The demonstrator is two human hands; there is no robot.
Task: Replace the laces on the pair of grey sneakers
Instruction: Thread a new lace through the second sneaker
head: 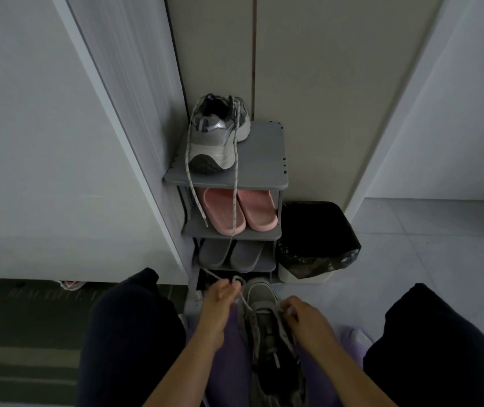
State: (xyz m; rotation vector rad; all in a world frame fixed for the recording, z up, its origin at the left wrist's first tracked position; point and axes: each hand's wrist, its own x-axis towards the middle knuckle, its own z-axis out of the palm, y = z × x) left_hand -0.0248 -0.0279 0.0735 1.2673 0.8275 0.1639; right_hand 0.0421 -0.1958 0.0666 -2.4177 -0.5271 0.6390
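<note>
Grey lace pinched by raised left hand and, at the sneaker, right hand.

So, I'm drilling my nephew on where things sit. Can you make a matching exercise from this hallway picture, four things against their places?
Things:
1 sneaker with dangling laces
2 pink slippers
3 grey slippers
4 second sneaker

Places:
A third shelf
B between the knees, its lace pinched by left hand and right hand
C top of the rack
D second shelf

Pairs: 1-C, 2-D, 3-A, 4-B.
</note>
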